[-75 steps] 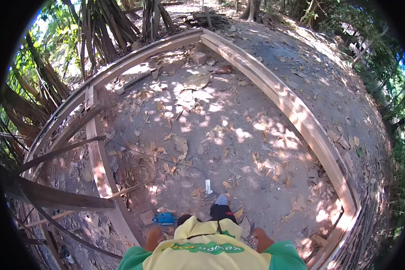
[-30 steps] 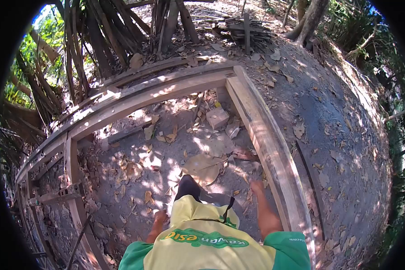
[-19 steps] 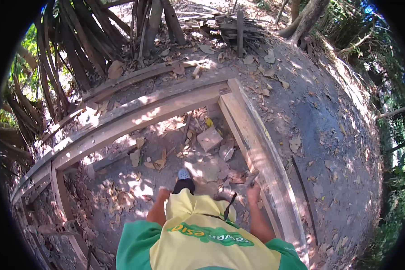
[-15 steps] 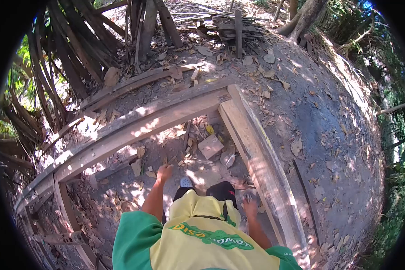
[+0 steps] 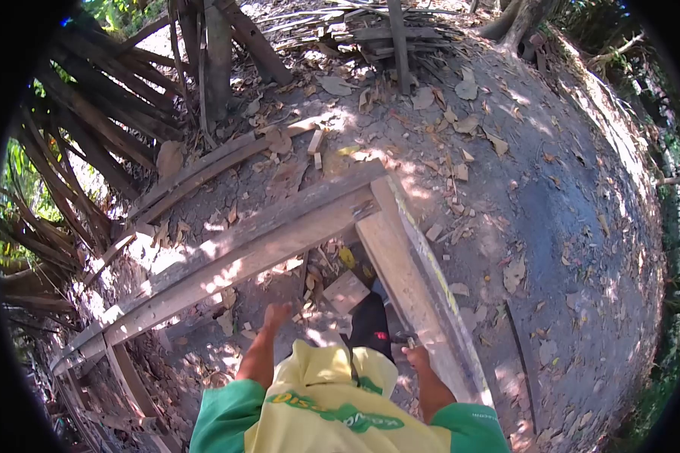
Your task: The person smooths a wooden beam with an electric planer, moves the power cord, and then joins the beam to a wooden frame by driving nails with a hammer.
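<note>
My left hand (image 5: 278,313) is held out over the ground inside the timber frame. Its fingers are closed, and whatever they hold is too small to make out. My right hand (image 5: 415,355) is wrapped round the handle of what looks like a hammer (image 5: 405,337), its dark head showing beyond the fingers. That hand is beside the right beam (image 5: 415,275) of the frame. The long left beam (image 5: 242,253) meets it at a corner ahead of me. A square wooden block (image 5: 346,291) lies on the ground inside that corner, near my dark-trousered leg.
Wooden slats (image 5: 132,370) form the frame's left end. Outside the frame, a thin plank (image 5: 204,172) lies on the ground and wood leans in a stack (image 5: 102,113). A pile of sticks (image 5: 423,38) stands at the back. Dry leaves and offcuts are scattered on the dirt.
I have stepped forward, one leg now close to the frame's corner. The frame appears lower in view, and my right hand has come up, showing the hammer more plainly.
</note>
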Demonstrator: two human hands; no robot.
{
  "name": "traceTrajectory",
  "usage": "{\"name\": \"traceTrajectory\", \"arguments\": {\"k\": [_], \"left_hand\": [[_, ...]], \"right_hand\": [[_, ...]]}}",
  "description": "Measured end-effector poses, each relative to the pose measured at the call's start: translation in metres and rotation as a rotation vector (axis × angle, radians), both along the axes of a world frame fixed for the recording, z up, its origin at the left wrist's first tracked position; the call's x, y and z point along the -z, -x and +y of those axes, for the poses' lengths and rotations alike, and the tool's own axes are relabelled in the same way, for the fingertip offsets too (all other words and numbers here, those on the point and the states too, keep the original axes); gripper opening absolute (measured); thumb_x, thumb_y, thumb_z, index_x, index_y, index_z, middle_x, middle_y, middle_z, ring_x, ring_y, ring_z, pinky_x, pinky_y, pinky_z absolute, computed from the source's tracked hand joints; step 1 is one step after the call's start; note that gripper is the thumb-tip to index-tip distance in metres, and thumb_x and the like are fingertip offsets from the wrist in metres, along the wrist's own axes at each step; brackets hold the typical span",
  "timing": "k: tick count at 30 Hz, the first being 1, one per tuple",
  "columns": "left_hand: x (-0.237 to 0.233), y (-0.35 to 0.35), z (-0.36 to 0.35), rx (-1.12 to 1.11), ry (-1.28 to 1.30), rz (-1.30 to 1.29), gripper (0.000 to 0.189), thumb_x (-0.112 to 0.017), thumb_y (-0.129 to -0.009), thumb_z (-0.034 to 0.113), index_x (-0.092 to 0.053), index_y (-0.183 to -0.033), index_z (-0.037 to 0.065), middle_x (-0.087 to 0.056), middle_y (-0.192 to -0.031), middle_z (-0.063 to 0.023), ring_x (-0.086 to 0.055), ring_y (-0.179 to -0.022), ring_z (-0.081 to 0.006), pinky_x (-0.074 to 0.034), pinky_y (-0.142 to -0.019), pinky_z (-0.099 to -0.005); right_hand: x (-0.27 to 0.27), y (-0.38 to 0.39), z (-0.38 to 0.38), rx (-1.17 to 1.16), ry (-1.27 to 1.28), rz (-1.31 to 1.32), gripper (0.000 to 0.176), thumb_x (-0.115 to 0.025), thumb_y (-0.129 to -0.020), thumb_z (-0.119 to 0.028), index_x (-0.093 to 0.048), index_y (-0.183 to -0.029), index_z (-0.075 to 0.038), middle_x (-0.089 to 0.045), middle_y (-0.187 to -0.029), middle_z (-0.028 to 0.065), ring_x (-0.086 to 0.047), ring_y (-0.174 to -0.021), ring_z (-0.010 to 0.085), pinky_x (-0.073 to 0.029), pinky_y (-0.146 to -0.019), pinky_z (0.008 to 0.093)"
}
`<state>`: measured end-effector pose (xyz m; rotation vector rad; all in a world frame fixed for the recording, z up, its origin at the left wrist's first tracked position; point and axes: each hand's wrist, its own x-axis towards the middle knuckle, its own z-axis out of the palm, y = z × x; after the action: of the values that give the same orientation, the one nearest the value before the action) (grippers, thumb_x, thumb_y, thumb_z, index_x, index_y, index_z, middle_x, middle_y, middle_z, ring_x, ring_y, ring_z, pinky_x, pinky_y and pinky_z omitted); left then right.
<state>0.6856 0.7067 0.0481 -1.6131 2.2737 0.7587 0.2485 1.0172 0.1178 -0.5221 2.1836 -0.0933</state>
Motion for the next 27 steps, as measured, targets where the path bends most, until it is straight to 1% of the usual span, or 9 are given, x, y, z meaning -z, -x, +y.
{"name": "traceTrajectory", "arguments": {"k": [1,2,3,4,6,9,16,19,27], "left_hand": [[-0.002,0.015,0.0,0.199,0.16,0.079,0.038,-0.056,-0.087,0.048,-0.072,-0.098,0.016,-0.067,-0.078,-0.0224,-0.068,-0.075,-0.036,-0.053,-0.069,-0.0464],[-0.007,0.032,-0.001,0.391,0.352,0.137,0.039,-0.057,-0.086,0.048,-0.073,-0.095,0.015,-0.068,-0.078,-0.0219,-0.068,-0.079,-0.0366,-0.053,-0.072,-0.045],[-0.007,0.055,-0.008,0.343,0.204,0.13,0.038,-0.058,-0.084,0.047,-0.073,-0.093,0.014,-0.068,-0.079,-0.0213,-0.068,-0.08,-0.0365,-0.052,-0.074,-0.0445],[-0.007,0.084,-0.025,0.127,-0.044,0.089,0.038,-0.059,-0.082,0.047,-0.074,-0.09,0.013,-0.068,-0.08,-0.0208,-0.068,-0.082,-0.0364,-0.052,-0.075,-0.044],[-0.014,0.155,-0.072,-0.33,-0.317,0.015,0.037,-0.061,-0.079,0.045,-0.075,-0.085,0.011,-0.069,-0.082,-0.0197,-0.068,-0.086,-0.0362,-0.052,-0.078,-0.043],[-0.048,0.267,-0.151,-0.443,-0.244,0.193,0.034,-0.062,-0.078,0.039,-0.074,-0.085,0.008,-0.069,-0.085,-0.0202,-0.067,-0.087,-0.0377,-0.051,-0.079,-0.0448],[0.041,0.38,-0.283,-0.309,-0.148,0.134,0.028,-0.06,-0.082,0.03,-0.07,-0.097,0.009,-0.068,-0.086,-0.0207,-0.065,-0.086,-0.0391,-0.05,-0.078,-0.0469],[0.09,0.388,-0.301,-0.165,0.063,0.182,0.025,-0.061,-0.084,0.028,-0.065,-0.102,0.01,-0.066,-0.093,-0.0192,-0.063,-0.091,-0.038,-0.05,-0.08,-0.0471],[0.068,0.411,-0.317,-0.016,0.04,0.043,0.019,-0.059,-0.087,0.024,-0.063,-0.1,0.011,-0.064,-0.103,-0.0154,-0.061,-0.099,-0.0361,-0.049,-0.083,-0.0465]], "right_hand": [[0.034,0.02,-0.033,-0.216,0.078,0.151,0.046,-0.073,-0.079,-0.039,-0.068,-0.093,0.005,-0.069,-0.08,0.0214,-0.069,-0.069,0.0331,-0.054,-0.062,0.0441],[0.01,0.041,-0.092,-0.056,-0.171,-0.113,0.044,-0.071,-0.08,-0.039,-0.068,-0.096,0.001,-0.068,-0.094,0.0242,-0.068,-0.088,0.038,-0.053,-0.076,0.0477],[0.005,0.054,-0.132,-0.122,-0.122,-0.101,0.046,-0.067,-0.082,-0.039,-0.065,-0.104,0.001,-0.067,-0.099,0.0254,-0.066,-0.096,0.0389,-0.051,-0.083,0.0481],[0.007,0.064,-0.162,-0.188,-0.074,-0.087,0.048,-0.064,-0.085,-0.039,-0.062,-0.113,0.0,-0.066,-0.104,0.0265,-0.063,-0.104,0.0397,-0.049,-0.09,0.0485],[0.004,0.081,-0.216,-0.172,-0.029,-0.081,0.052,-0.062,-0.087,-0.038,-0.052,-0.123,-0.001,-0.067,-0.1,0.0271,-0.064,-0.1,0.0416,-0.05,-0.086,0.0499],[0.043,0.091,-0.261,-0.204,0.034,-0.128,0.049,-0.061,-0.089,-0.038,-0.05,-0.122,-0.002,-0.067,-0.096,0.0273,-0.065,-0.095,0.0427,-0.051,-0.082,0.0515],[0.083,0.083,-0.281,-0.198,0.018,-0.107,0.047,-0.052,-0.093,-0.045,-0.051,-0.112,-0.002,-0.067,-0.082,0.0264,-0.067,-0.082,0.0429,-0.052,-0.072,0.0528],[0.091,0.083,-0.278,-0.169,-0.054,-0.136,0.047,-0.046,-0.096,-0.046,-0.049,-0.113,-0.003,-0.066,-0.082,0.0271,-0.067,-0.081,0.0435,-0.052,-0.071,0.0537],[0.091,0.088,-0.294,-0.109,-0.152,-0.257,0.045,-0.044,-0.097,-0.044,-0.047,-0.114,-0.002,-0.066,-0.088,0.0281,-0.066,-0.084,0.0448,-0.052,-0.075,0.0538]]}}
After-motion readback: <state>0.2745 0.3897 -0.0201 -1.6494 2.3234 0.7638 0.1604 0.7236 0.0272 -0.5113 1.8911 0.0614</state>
